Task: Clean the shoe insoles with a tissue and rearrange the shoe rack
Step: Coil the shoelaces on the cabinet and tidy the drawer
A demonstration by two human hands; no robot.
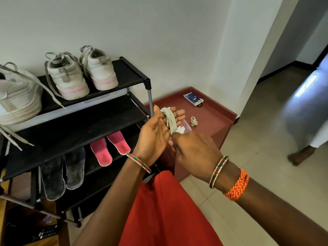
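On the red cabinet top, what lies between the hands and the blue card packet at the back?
In the head view, a small coiled shoelace bundle lies on the red cabinet, between the hands and the blue packet; otherwise bare surface.

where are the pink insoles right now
The pink insoles lean side by side on a lower shelf of the black shoe rack, right of the dark grey insoles, left of centre.

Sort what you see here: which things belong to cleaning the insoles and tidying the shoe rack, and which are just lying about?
Belongs to the job:
shoe rack
white sneakers
pink insoles
grey insoles
laces wound round the left hand

Lying about:
small box on the red cabinet
coiled lace
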